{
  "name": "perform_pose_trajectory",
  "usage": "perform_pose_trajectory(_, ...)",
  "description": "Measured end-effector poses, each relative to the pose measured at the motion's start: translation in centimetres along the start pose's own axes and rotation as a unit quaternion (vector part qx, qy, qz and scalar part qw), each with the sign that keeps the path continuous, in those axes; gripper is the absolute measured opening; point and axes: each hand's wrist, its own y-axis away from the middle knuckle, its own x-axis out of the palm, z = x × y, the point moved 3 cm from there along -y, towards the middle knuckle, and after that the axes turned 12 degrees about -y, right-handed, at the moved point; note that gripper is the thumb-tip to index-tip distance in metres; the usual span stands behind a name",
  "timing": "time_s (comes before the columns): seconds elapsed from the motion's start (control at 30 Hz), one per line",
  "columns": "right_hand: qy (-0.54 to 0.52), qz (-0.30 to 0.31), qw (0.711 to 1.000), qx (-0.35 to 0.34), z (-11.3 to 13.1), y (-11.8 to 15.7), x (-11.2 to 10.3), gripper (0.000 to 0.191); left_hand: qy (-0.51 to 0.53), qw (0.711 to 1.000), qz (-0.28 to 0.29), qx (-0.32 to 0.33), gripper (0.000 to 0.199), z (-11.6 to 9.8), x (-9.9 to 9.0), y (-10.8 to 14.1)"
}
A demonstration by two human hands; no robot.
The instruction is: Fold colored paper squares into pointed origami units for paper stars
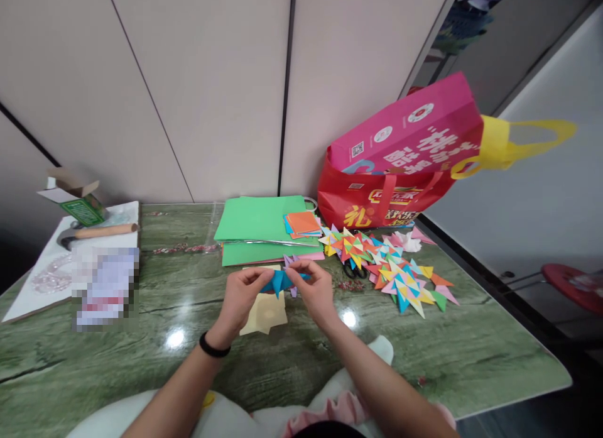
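Observation:
Both of my hands pinch a folded blue origami piece (pixel 279 281) above the green tabletop. My left hand (pixel 245 295), with a black band on its wrist, grips the piece's left end between thumb and fingers. At the other end, my right hand (pixel 315 292) is closed on it too. Just behind the blue piece a purple folded paper (pixel 288 260) shows; whether a hand holds it as well, I cannot tell. Beneath my hands, pale yellow paper squares (pixel 264 315) lie fanned out on the table.
Green sheets (pixel 257 218) with small orange squares (pixel 304 223) lie behind. Colourful folded paper stars (pixel 407 284) and black-handled scissors (pixel 354 271) are right, before a red gift bag (pixel 367 196). At left are a hammer (pixel 101 232) and an opened box (pixel 80 205).

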Motion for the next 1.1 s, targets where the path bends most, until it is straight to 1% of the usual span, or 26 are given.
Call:
perform_pose_trajectory(0.1,0.035,0.039,0.999,0.006,0.2,0.2,0.3,0.015,-0.040,0.999,-0.010,0.023,0.018,-0.2,-0.1,0.0)
perform_pose_trajectory(0.2,0.040,0.048,0.998,-0.008,0.1,0.2,0.3,0.014,-0.052,0.998,0.005,0.027,0.020,-0.4,0.1,0.1)
perform_pose_trajectory(0.27,0.034,0.039,0.999,-0.015,0.0,0.1,0.2,0.013,-0.036,0.999,0.025,0.015,0.024,-0.4,0.3,0.1)
perform_pose_trajectory(0.37,0.022,0.012,1.000,-0.011,-0.2,-0.1,-0.1,0.013,-0.030,0.997,0.072,-0.015,0.032,0.0,0.7,0.1)
perform_pose_trajectory(0.47,0.013,0.004,1.000,0.000,-0.3,-0.2,-0.2,0.013,-0.055,0.994,0.093,-0.036,0.028,0.4,0.7,0.2)
perform_pose_trajectory(0.53,0.003,0.012,1.000,0.017,-0.4,-0.2,-0.1,0.015,-0.063,0.994,0.087,-0.036,0.025,0.4,0.6,0.2)
perform_pose_trajectory(0.6,-0.011,0.035,0.998,0.049,-0.6,-0.3,0.0,0.017,-0.063,0.994,0.083,-0.032,0.023,0.4,0.5,0.2)
perform_pose_trajectory(0.67,-0.024,0.060,0.994,0.085,-0.9,-0.4,0.1,0.018,-0.060,0.994,0.082,-0.033,0.024,0.3,0.5,0.1)
perform_pose_trajectory(0.73,-0.036,0.067,0.991,0.108,-1.2,-0.5,0.0,0.018,-0.051,0.995,0.074,-0.034,0.025,0.3,0.5,0.1)
perform_pose_trajectory(0.83,-0.059,0.041,0.992,0.100,-1.5,-0.7,-0.2,0.018,-0.028,0.997,0.058,-0.037,0.029,0.3,0.5,0.0)
perform_pose_trajectory(0.93,-0.062,0.018,0.995,0.082,-1.7,-0.7,-0.3,0.019,-0.016,0.997,0.060,-0.041,0.036,0.3,0.5,0.0)
perform_pose_trajectory(1.0,-0.047,0.019,0.996,0.076,-1.7,-0.6,-0.2,0.019,-0.026,0.997,0.065,-0.043,0.037,0.3,0.5,0.0)
perform_pose_trajectory(1.1,-0.021,0.041,0.996,0.072,-1.8,-0.5,-0.1,0.019,-0.060,0.996,0.050,-0.045,0.033,0.4,0.4,-0.1)
